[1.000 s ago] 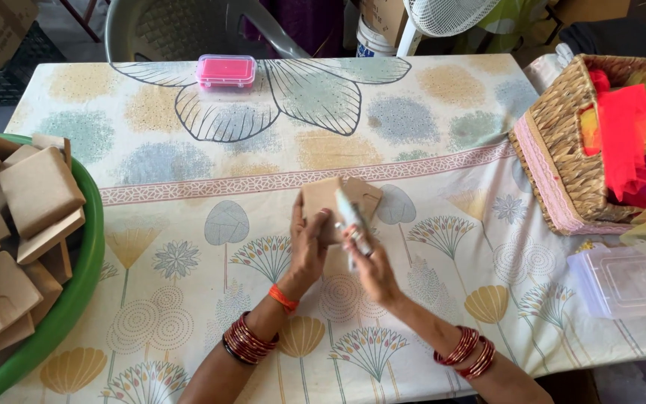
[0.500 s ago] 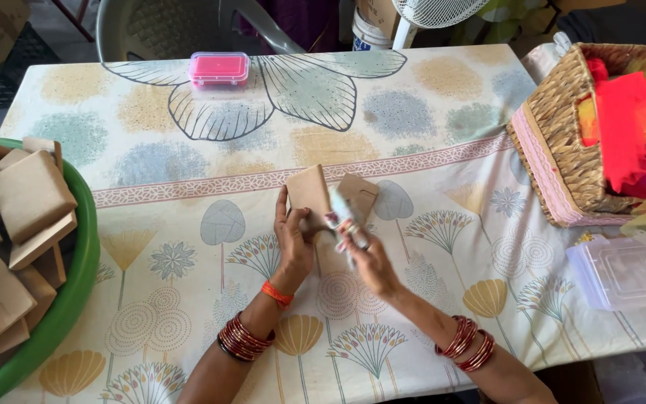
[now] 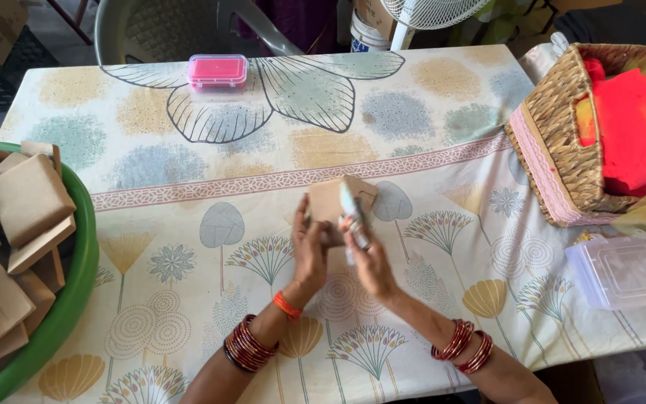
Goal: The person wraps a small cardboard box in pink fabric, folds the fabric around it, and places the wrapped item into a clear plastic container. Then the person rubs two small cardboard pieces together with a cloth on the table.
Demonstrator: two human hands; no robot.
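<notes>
Cardboard piece [image 3: 330, 203]: small, brown, held up over the worktop [image 3: 211, 194]; lower edge hidden behind both hands.
Left hand [image 3: 309, 247]: grasping the cardboard's left side.
Right hand [image 3: 366, 258]: clenched round a pale tube-like tool [image 3: 354, 211]; its kind is hard to make out.
Far left: green tub [image 3: 61, 314] of cardboard pieces, cut off.
Far right: wicker basket [image 3: 555, 150], clear box [image 3: 626, 271], both partly cropped.
</notes>
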